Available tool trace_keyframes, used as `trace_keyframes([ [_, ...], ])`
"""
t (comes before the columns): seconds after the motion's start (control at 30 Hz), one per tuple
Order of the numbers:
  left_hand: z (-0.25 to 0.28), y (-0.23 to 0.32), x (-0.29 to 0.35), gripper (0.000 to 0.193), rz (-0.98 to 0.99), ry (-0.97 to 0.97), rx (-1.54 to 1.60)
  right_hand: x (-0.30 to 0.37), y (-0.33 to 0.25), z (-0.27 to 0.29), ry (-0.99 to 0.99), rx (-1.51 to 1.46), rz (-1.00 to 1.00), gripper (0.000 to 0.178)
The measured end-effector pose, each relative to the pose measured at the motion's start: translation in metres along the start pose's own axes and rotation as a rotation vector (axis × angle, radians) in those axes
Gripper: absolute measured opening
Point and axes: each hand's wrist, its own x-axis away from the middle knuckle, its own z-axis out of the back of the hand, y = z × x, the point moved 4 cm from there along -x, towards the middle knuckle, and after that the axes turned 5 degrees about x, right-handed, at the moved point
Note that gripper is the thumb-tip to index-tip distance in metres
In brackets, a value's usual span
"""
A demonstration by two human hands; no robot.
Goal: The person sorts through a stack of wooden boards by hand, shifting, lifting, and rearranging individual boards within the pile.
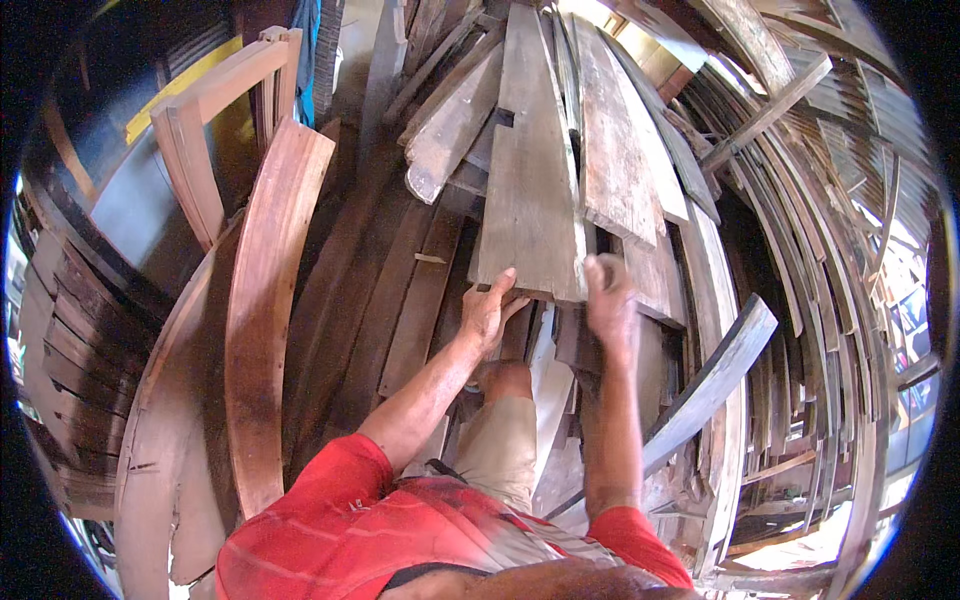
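A long, wide grey-brown wooden board [530, 190] stretches away from me over a pile of planks, its near end raised toward my body. My left hand [485, 312] grips the near left corner, thumb on top and fingers under the edge. Beside the near right corner is my right hand [610, 300], smeared by motion; its fingers look curled, but whether they touch the board cannot be made out. A worn, pale-stained plank [618, 140] lies just right of the board. To its left rests a shorter plank with a rough, whitish end [450, 140].
A reddish-brown plank [265, 320] stands at the left, near a wooden frame [190, 150]. A grey plank [715, 385] slants up beside my right forearm. Long stacked boards [825, 330] line the right side, and a loose beam [770, 112] crosses at the upper right.
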Motion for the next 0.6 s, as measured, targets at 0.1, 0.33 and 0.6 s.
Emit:
trace_keyframes([
  [0.1, 0.007, 0.027, 0.002, 0.054, 0.035, 0.09, -0.021, 0.012, -0.008, -0.031, 0.012, -0.056, -0.1, 0.06],
  [0.33, 0.014, 0.079, 0.019, 0.053, -0.082, 0.093, 0.067, -0.001, -0.025, -0.081, -0.301, -0.846, -0.223, 0.054],
  [0.6, 0.021, 0.135, 0.051, 0.043, -0.237, 0.133, 0.038, 0.013, -0.101, -0.105, -0.333, -1.006, -0.177, 0.048],
])
